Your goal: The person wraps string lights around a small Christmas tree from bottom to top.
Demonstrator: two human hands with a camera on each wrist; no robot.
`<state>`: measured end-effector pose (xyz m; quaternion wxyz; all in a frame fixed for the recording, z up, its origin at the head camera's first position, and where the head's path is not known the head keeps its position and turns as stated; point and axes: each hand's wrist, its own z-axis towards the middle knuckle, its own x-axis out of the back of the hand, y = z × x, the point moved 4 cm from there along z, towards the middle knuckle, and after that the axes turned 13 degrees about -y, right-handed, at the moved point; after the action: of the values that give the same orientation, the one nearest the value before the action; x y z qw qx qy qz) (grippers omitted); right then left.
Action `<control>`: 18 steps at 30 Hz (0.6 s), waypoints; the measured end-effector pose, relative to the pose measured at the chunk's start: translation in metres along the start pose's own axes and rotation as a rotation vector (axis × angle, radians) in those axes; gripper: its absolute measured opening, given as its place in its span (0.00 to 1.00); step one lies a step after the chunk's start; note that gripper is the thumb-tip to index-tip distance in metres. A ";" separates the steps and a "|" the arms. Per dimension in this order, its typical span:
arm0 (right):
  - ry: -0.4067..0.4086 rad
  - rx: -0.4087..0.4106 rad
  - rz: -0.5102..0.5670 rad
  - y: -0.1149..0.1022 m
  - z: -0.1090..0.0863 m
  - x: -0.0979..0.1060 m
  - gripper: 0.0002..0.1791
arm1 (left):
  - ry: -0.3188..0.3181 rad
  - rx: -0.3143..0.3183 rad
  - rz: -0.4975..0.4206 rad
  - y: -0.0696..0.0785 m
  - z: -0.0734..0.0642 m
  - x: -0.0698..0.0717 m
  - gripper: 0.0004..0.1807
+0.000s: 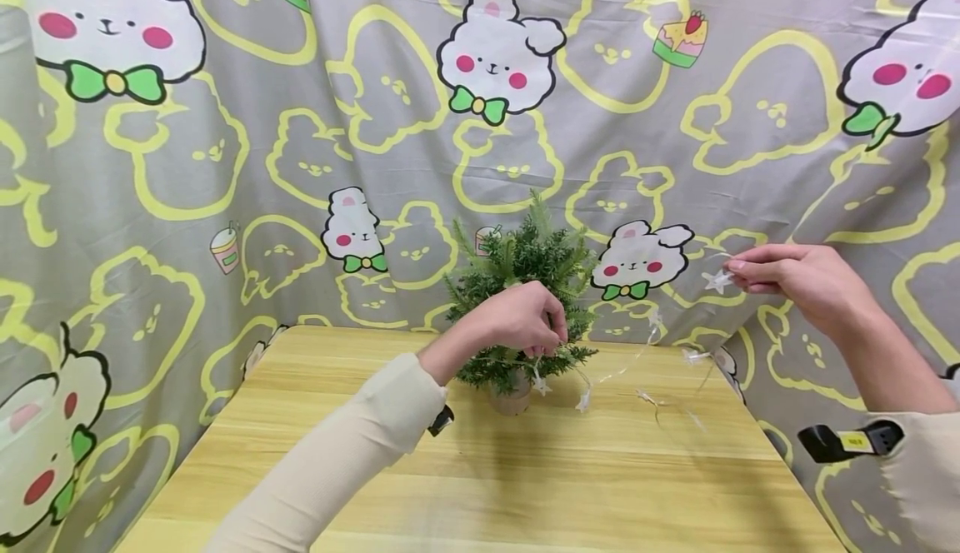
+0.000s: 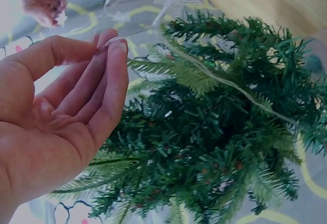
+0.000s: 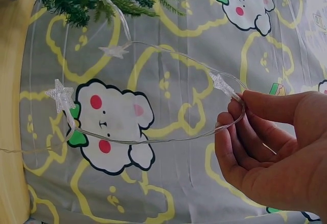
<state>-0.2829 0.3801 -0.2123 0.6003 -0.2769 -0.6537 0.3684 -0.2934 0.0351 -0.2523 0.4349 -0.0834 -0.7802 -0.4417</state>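
Observation:
A small green artificial Christmas tree (image 1: 538,245) stands in a pale pot (image 1: 510,403) near the back of the table. My left hand (image 1: 528,320) is in front of its branches and pinches the clear wire (image 2: 138,32) of a star string light between thumb and fingertips. Part of that wire lies across the branches. Out to the right, my right hand (image 1: 802,282) is raised and pinches the same string beside a clear star (image 3: 223,82). Between the hands the string sags, with more stars (image 3: 61,95) hanging from it.
The wooden table (image 1: 375,486) has its back edge close to a grey patterned curtain (image 1: 405,170), which also runs along both sides. Loose wire (image 1: 651,400) of the string trails low over the table's right part. Black straps (image 1: 851,441) sit at the sleeves.

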 end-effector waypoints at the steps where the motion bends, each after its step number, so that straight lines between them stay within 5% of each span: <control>1: -0.001 0.002 0.009 0.000 0.000 0.000 0.03 | -0.008 0.000 0.010 0.001 0.000 0.001 0.07; 18: -0.016 0.026 0.037 0.001 -0.002 0.003 0.04 | -0.099 0.072 0.199 0.015 -0.002 0.001 0.08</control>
<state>-0.2809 0.3835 -0.2119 0.5915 -0.2781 -0.6484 0.3903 -0.2850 0.0422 -0.2420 0.4403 -0.1663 -0.8040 -0.3633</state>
